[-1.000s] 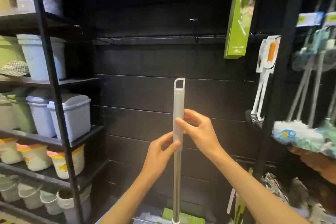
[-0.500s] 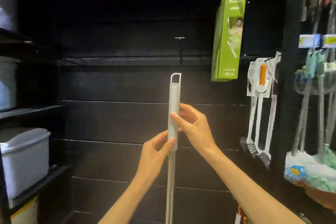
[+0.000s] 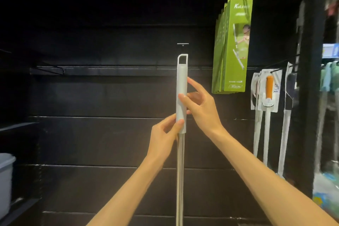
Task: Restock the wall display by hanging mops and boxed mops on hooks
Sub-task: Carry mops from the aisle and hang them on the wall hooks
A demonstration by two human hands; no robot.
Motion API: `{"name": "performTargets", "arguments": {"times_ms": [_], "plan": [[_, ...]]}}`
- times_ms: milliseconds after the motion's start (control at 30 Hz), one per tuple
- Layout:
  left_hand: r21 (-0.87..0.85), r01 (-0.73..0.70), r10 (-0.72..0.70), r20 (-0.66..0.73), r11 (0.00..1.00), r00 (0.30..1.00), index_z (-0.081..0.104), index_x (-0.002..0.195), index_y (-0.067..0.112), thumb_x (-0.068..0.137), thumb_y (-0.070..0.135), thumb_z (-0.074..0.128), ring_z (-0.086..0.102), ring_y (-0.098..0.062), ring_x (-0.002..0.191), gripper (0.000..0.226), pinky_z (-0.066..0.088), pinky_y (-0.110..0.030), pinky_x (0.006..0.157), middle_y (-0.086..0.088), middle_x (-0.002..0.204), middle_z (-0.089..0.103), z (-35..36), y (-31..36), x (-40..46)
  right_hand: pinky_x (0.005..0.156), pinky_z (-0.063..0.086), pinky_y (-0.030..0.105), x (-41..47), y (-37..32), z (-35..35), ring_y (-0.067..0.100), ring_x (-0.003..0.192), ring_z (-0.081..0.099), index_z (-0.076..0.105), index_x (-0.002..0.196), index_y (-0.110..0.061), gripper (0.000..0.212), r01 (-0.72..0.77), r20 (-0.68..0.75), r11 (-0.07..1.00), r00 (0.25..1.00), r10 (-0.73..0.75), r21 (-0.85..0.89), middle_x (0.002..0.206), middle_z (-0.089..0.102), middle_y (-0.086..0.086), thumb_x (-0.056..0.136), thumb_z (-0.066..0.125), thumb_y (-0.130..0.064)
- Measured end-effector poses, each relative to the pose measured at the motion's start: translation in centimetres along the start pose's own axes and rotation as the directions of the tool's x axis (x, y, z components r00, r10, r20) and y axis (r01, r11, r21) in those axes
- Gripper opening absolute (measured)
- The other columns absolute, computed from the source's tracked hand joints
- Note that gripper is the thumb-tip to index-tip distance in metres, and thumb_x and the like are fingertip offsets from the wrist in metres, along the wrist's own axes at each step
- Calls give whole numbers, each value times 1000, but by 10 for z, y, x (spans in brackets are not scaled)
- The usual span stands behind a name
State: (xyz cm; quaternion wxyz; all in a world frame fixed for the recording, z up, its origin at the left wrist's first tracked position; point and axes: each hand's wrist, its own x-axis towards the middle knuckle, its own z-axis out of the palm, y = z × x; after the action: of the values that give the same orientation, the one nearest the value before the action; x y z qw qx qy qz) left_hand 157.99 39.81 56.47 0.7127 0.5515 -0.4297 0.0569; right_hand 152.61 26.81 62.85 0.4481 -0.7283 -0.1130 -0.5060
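We hold a mop (image 3: 180,143) upright in the middle of the dark wall display. Our left hand (image 3: 164,139) pinches the lower end of its white handle sleeve, and our right hand (image 3: 200,108) holds the sleeve a little higher, thumb in front and fingers behind. The loop at the top of the handle (image 3: 182,59) is just below a small hook (image 3: 182,44) on the wall, not yet on it, so we judge this mop is still to be hung. To the right, green boxed mops (image 3: 233,46) already hang from a hook, and further right some packed brushes (image 3: 268,93) hang too. Whether more stock waits below we cannot tell.
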Motion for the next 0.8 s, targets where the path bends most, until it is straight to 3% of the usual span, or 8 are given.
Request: {"name": "performTargets", "arguments": {"times_ms": [200, 300, 400, 633, 800], "plan": [[-42, 2, -1, 16, 999, 1000, 73, 133, 31, 102, 40, 65, 72, -5, 109, 33, 61, -19, 81, 15, 117, 78, 5, -17, 44, 69, 65, 30, 40, 18, -1, 13, 101, 76, 48, 155, -30, 59, 11, -8, 997, 1000, -12, -75, 115, 76, -1, 100, 71, -33], [-51, 22, -22, -8, 998, 1000, 73, 133, 28, 101, 40, 66, 73, -10, 109, 34, 62, -23, 85, 12, 118, 78, 6, -27, 61, 65, 62, 24, 53, 28, 3, 5, 98, 74, 48, 155, -28, 58, -2, -13, 995, 1000, 1, -96, 109, 73, -13, 101, 70, -30], [-53, 33, -34, -18, 998, 999, 72, 134, 26, 101, 40, 67, 72, -13, 109, 36, 59, -18, 80, 10, 120, 77, 7, -39, 73, 68, 64, 25, 62, 40, 6, 0, 100, 72, 48, 155, -27, 59, -21, -22, 992, 1000, 19, -122, 111, 68, -20, 101, 70, -30], [-54, 54, -55, -20, 997, 998, 72, 130, 28, 101, 40, 66, 73, -14, 104, 32, 59, -16, 75, 10, 115, 77, 10, -67, 93, 72, 66, 28, 75, 69, 6, 6, 100, 74, 47, 156, -28, 60, -56, -12, 990, 998, 55, -131, 111, 69, -18, 101, 71, -29], [-24, 88, -88, -15, 996, 996, 71, 123, 36, 102, 38, 66, 71, -8, 99, 22, 54, -9, 67, 19, 108, 74, 12, -85, 106, 76, 67, 34, 83, 95, 7, 11, 98, 76, 47, 155, -30, 59, -105, -11, 986, 995, 104, -126, 110, 73, -11, 101, 70, -28]]}}
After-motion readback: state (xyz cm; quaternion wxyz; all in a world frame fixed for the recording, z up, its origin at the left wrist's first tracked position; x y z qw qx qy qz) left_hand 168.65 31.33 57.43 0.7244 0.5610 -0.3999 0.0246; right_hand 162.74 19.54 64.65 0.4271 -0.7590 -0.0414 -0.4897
